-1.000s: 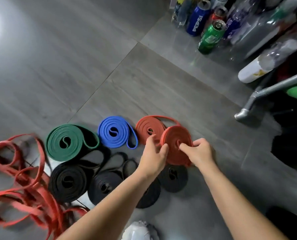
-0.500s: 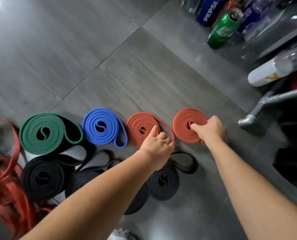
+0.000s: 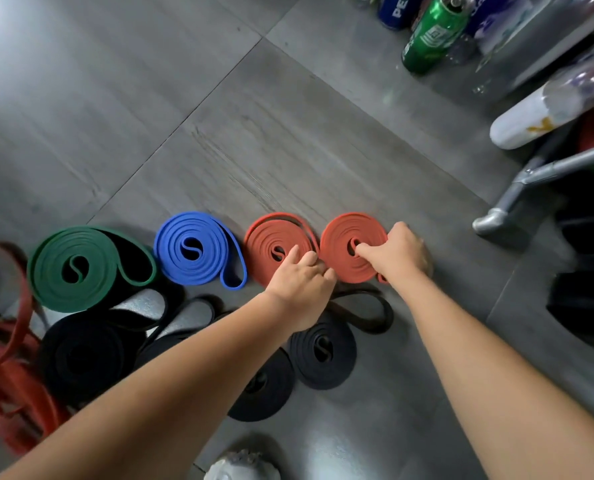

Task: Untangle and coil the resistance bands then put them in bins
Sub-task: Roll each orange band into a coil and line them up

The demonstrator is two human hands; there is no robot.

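- Grey, wood-grained floor tiles [image 3: 150,98] carry everything I can see; no bin is in view.
- Red, loose rubber resistance bands [image 3: 8,358] lie in a tangle at the floor's left edge, not yet coiled.
- Black coiled rubber bands [image 3: 80,355] form the near row, three coils as far as I can count, partly hidden under my forearms.
- Green flat-rubber coil [image 3: 77,268] opens the far row on the left, and a blue flat-rubber coil [image 3: 195,251] sits just beside it.
- Orange-red rubber coil [image 3: 271,247] comes next, touching a second orange-red coil [image 3: 349,252] at the row's right end.
- My right hand [image 3: 401,256] presses on that second coil, forefinger at its centre hole and the other fingers curled over its right rim; whether it grips or merely holds the coil flat, I cannot tell.
- My left hand [image 3: 304,289] is loosely curled with one finger resting on the first orange-red coil, grasping nothing.
- I judge the step in hand to be setting this coil into the row. The next move calls for a gentle release so the spiral does not spring open, then a reach left for the tangle.
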